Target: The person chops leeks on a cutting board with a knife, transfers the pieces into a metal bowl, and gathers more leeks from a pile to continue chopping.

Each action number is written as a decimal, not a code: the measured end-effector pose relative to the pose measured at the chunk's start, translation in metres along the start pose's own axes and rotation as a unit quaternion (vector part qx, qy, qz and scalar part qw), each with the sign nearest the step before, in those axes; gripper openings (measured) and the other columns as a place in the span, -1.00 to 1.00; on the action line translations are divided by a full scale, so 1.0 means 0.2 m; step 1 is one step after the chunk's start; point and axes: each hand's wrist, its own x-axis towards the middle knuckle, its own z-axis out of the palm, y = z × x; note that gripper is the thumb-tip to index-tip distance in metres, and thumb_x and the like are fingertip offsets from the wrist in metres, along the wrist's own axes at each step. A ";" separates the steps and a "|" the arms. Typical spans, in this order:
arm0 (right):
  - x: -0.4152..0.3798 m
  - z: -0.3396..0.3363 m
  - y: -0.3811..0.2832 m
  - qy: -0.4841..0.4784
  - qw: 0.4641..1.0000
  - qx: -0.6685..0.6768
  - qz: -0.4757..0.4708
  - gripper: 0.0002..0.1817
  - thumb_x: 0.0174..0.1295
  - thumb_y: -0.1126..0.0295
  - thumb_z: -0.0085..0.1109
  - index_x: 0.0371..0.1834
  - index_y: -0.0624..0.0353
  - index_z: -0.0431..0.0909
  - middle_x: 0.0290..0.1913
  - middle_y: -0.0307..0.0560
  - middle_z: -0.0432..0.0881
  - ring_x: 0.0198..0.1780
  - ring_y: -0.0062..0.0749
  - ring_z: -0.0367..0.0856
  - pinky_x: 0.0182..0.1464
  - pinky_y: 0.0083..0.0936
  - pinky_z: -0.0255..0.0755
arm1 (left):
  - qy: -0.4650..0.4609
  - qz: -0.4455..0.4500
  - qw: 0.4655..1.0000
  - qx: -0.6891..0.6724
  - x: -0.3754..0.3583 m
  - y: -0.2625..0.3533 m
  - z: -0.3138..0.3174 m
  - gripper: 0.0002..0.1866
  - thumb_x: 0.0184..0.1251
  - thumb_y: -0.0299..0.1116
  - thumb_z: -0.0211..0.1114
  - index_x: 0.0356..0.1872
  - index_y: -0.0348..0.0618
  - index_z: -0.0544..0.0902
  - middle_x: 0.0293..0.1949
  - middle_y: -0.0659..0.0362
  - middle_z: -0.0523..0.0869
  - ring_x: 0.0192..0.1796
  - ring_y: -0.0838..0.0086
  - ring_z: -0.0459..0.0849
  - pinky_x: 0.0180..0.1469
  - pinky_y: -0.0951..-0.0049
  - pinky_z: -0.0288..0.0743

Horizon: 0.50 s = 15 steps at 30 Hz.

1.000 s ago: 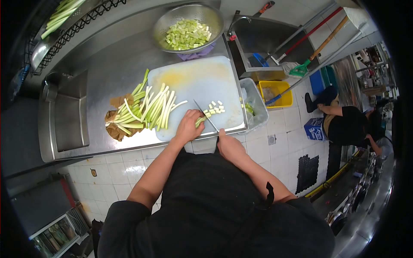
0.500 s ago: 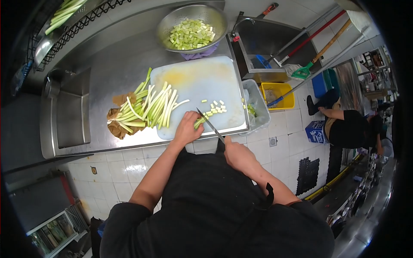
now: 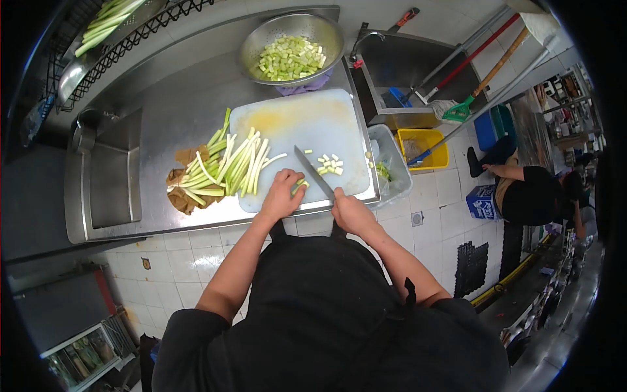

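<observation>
My right hand point(image 3: 353, 212) is wrapped round the handle of a kitchen knife point(image 3: 312, 171), whose blade points up and left over the cutting board point(image 3: 294, 108). To the left of the blade, my left hand point(image 3: 281, 195) rests on the board with bent fingers against short celery-like stalk pieces point(image 3: 300, 185); the palm hides part of them. Small cut pieces point(image 3: 331, 164) lie in a loose group right of the knife. Long pale green and white stalks point(image 3: 245, 160) are heaped across the board's left edge, partly on brown paper point(image 3: 186, 202).
A steel colander point(image 3: 255, 39) of cut pieces stands behind the board on a purple cloth point(image 3: 307, 85). A clear bin point(image 3: 395, 186) and yellow bucket point(image 3: 434, 157) are at the right. Sinks flank the counter point(image 3: 176, 98). Another person point(image 3: 532, 196) is at far right.
The knife and my right hand have moved a little up and left. Pieces that lay in a row beside the blade now sit grouped farther right, apart from those at my left hand.
</observation>
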 end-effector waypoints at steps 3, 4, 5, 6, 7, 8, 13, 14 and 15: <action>-0.01 -0.03 0.01 0.029 0.999 -0.008 0.031 -0.78 0.36 0.45 0.00 -0.07 0.39 0.30 -0.37 0.46 0.68 -0.25 0.40 0.69 -0.14 0.21 0.51 | -0.048 0.003 0.998 0.031 0.03 -0.06 -0.03 -0.73 0.35 -0.42 0.28 0.03 -0.23 0.68 0.02 -0.03 0.58 0.13 0.02 0.58 0.22 0.12 0.48; -0.02 -0.05 0.00 0.030 0.999 -0.013 0.023 -0.78 0.36 0.44 -0.01 -0.07 0.39 0.31 -0.38 0.45 0.68 -0.26 0.40 0.69 -0.15 0.22 0.51 | -0.047 0.001 0.998 0.031 0.04 -0.08 -0.04 -0.73 0.35 -0.42 0.28 0.03 -0.23 0.68 0.02 -0.03 0.58 0.13 0.02 0.58 0.22 0.12 0.48; -0.03 -0.06 0.00 0.032 0.999 -0.018 0.015 -0.78 0.37 0.44 -0.01 -0.08 0.39 0.31 -0.39 0.44 0.68 -0.27 0.39 0.69 -0.15 0.22 0.51 | -0.057 -0.004 0.997 0.053 0.05 -0.09 -0.06 -0.74 0.32 -0.43 0.29 0.00 -0.25 0.68 0.05 -0.04 0.57 0.13 0.01 0.58 0.23 0.11 0.49; -0.03 -0.06 0.00 0.031 0.999 -0.018 0.014 -0.78 0.37 0.44 -0.01 -0.08 0.39 0.31 -0.39 0.44 0.68 -0.27 0.39 0.69 -0.15 0.22 0.51 | -0.067 -0.009 0.995 0.074 0.06 -0.09 -0.07 -0.75 0.30 -0.44 0.30 -0.02 -0.26 0.68 0.07 -0.05 0.55 0.14 0.01 0.58 0.23 0.11 0.49; -0.03 -0.06 0.00 0.033 0.999 -0.026 0.013 -0.78 0.36 0.44 0.00 -0.08 0.38 0.31 -0.39 0.43 0.68 -0.27 0.39 0.68 -0.16 0.22 0.51 | -0.066 -0.010 0.995 0.075 0.06 -0.08 -0.08 -0.75 0.30 -0.44 0.30 -0.02 -0.26 0.68 0.07 -0.05 0.55 0.14 0.01 0.58 0.23 0.11 0.49; -0.03 -0.06 -0.01 0.035 0.999 -0.035 0.012 -0.78 0.36 0.44 0.01 -0.09 0.38 0.31 -0.39 0.42 0.68 -0.28 0.39 0.68 -0.17 0.22 0.51 | -0.058 -0.027 0.993 0.104 0.05 -0.07 -0.10 -0.75 0.27 -0.45 0.31 -0.04 -0.27 0.68 0.05 -0.06 0.57 0.13 0.00 0.59 0.22 0.11 0.49; -0.11 -0.11 -0.06 0.017 0.998 -0.057 0.008 -0.79 0.36 0.43 0.02 -0.09 0.37 0.32 -0.37 0.38 0.69 -0.28 0.38 0.68 -0.19 0.21 0.51 | -0.052 -0.060 0.974 0.213 0.01 -0.02 -0.17 -0.74 0.18 -0.47 0.33 -0.09 -0.29 0.66 -0.04 -0.09 0.60 0.10 -0.02 0.59 0.16 0.10 0.51; -0.15 -0.13 -0.09 0.006 0.998 -0.062 0.011 -0.79 0.36 0.43 0.02 -0.09 0.37 0.32 -0.37 0.37 0.70 -0.28 0.37 0.68 -0.19 0.20 0.51 | -0.032 -0.038 0.987 0.151 -0.01 0.02 -0.17 -0.75 0.18 -0.47 0.33 -0.10 -0.29 0.67 -0.06 -0.07 0.61 0.09 -0.02 0.59 0.15 0.10 0.51; -0.18 -0.14 -0.12 0.004 0.998 -0.062 0.012 -0.79 0.36 0.43 0.02 -0.09 0.37 0.32 -0.37 0.37 0.70 -0.28 0.37 0.68 -0.19 0.20 0.51 | -0.011 -0.015 0.996 0.088 -0.03 0.05 -0.15 -0.75 0.18 -0.48 0.33 -0.11 -0.29 0.67 -0.09 -0.06 0.62 0.08 -0.01 0.59 0.14 0.10 0.51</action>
